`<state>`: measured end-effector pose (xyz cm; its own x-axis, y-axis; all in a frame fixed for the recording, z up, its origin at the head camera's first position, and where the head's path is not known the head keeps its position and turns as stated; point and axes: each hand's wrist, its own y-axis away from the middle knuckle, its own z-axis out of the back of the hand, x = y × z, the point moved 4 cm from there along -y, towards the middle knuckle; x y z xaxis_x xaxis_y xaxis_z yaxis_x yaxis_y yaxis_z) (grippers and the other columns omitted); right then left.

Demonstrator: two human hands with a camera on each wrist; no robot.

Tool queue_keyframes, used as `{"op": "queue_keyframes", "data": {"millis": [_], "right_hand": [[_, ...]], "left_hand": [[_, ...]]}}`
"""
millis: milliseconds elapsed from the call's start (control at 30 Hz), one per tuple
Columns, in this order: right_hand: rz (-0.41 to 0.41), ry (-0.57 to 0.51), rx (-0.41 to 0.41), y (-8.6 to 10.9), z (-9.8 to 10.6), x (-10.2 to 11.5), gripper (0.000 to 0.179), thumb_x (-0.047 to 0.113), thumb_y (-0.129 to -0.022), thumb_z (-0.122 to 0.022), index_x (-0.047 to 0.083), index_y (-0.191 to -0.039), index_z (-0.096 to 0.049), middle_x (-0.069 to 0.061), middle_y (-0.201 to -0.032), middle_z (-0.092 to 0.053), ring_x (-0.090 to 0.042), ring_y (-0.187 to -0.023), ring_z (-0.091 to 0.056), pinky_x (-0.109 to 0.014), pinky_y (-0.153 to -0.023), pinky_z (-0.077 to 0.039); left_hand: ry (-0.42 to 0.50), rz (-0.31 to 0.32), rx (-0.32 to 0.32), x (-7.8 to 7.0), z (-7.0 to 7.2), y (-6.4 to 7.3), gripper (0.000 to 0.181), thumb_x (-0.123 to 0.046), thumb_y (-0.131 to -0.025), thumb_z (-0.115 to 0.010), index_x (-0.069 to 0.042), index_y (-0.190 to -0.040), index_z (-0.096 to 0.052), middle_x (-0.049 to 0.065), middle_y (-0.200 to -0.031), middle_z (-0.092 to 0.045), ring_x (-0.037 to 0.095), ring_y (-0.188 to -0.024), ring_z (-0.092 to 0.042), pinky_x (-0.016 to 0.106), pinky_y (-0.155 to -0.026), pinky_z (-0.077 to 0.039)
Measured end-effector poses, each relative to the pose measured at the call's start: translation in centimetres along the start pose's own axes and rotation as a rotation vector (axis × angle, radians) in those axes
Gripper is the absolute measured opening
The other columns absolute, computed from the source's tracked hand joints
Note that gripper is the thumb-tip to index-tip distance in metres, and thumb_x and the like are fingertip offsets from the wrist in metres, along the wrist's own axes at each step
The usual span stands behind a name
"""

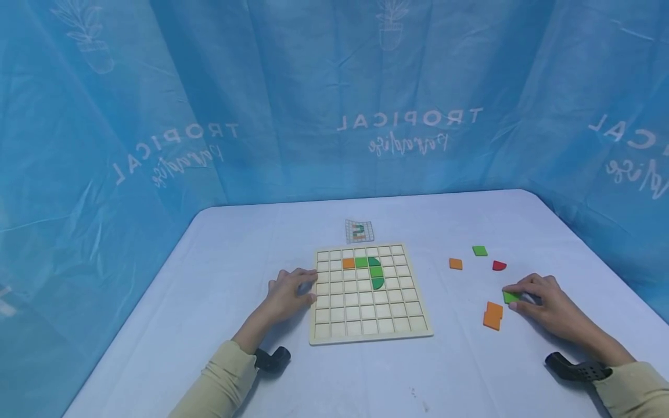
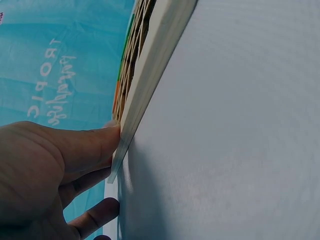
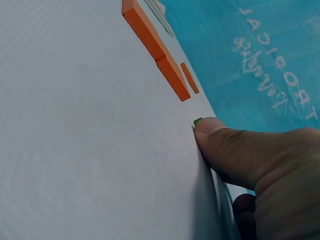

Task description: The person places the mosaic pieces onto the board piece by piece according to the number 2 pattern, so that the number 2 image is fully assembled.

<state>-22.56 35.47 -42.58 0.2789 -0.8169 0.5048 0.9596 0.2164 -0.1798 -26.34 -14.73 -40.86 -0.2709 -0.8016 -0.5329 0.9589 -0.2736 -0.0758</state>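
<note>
My left hand (image 1: pixel 286 295) rests at the left edge of a pale wooden grid board (image 1: pixel 372 338), its thumb and fingertips touching the rim. In the left wrist view the thumb lies against the board's side (image 2: pixel 145 75). On the grid sit an orange square tile (image 1: pixel 348 263), two green squares and two dark green rounded pieces, forming a bent line. To the right of the board, my right hand (image 1: pixel 549 307) pinches a light green square tile (image 1: pixel 510 297) between thumb and fingers at the tabletop. Only a green corner (image 3: pixel 197 121) of it shows in the right wrist view.
Two touching orange tiles (image 1: pixel 493 316) lie just left of the right hand. Farther back are another orange tile (image 1: pixel 456 264), a red rounded piece (image 1: pixel 499 265) and a green square (image 1: pixel 479 251). A small pattern card (image 1: pixel 359 231) lies behind the board. Blue curtains (image 1: pixel 334 145) surround the white table.
</note>
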Motion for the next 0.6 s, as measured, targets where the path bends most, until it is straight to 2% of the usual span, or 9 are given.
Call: {"op": "queue_keyframes", "data": {"millis": [333, 433, 600], "right_hand": [[0.009, 0.009, -0.073, -0.27, 0.77, 0.73, 0.030, 0.011, -0.086, -0.072, 0.000, -0.114, -0.068, -0.014, -0.104, -0.061, -0.031, -0.101, -0.042, -0.046, -0.074, -0.037], [-0.008, 0.001, -0.048, -0.34, 0.86, 0.78, 0.035, 0.013, -0.085, -0.074, -0.001, -0.116, -0.066, -0.016, -0.106, -0.059, -0.032, -0.101, -0.041, -0.046, -0.074, -0.038], [-0.065, -0.003, 0.022, -0.03, 0.55, 0.48, 0.048, 0.026, -0.083, -0.077, -0.002, -0.120, -0.065, -0.017, -0.110, -0.057, -0.034, -0.104, -0.039, -0.046, -0.075, -0.038]], "left_hand": [[-0.010, -0.002, -0.005, -0.14, 0.11, 0.07, 0.046, -0.018, -0.086, -0.071, -0.007, -0.129, -0.061, 0.002, -0.134, -0.055, 0.021, -0.099, -0.042, 0.044, -0.080, -0.028], [-0.011, -0.003, -0.005, -0.12, 0.13, 0.11, 0.046, -0.019, -0.086, -0.071, -0.007, -0.129, -0.061, 0.002, -0.134, -0.055, 0.021, -0.100, -0.042, 0.043, -0.079, -0.028], [-0.005, 0.001, 0.001, -0.12, 0.18, 0.10, 0.046, -0.018, -0.086, -0.072, -0.006, -0.129, -0.061, 0.003, -0.134, -0.055, 0.022, -0.100, -0.043, 0.044, -0.080, -0.027]]}}
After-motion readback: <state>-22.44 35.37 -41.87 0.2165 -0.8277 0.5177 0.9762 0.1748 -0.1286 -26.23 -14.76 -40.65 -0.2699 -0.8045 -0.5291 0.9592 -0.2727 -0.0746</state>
